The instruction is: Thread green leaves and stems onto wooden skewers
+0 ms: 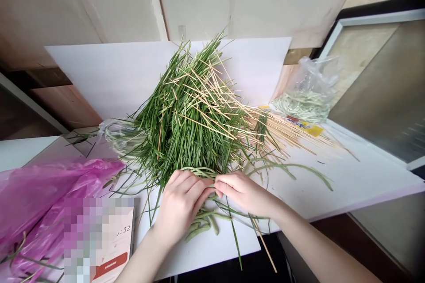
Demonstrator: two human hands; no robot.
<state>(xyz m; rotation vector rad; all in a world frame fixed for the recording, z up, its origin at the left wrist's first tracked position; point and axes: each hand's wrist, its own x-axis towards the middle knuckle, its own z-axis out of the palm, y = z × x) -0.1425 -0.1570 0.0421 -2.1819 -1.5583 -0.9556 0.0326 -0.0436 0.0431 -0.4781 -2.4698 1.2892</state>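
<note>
A tall heap of green leafy stalks [189, 128] stands on the white table, with thin pale sticks [212, 93] strewn over its right side. In front of it, my left hand [182, 203] and my right hand [241, 190] meet, fingertips close together. Both hands have their fingers closed in a pinch; a small green piece seems to show between them, mostly hidden. Long green beans [199, 170] lie just behind my fingers. Short bean pieces [215, 225] lie on the table below my hands.
At the left are a pink plastic bag [59, 185] and a device with a lit screen [121, 234]. A clear bag of pale green pieces [305, 101] stands at the back right. More sticks [282, 130] and a long bean [308, 170] lie on the white table [358, 181].
</note>
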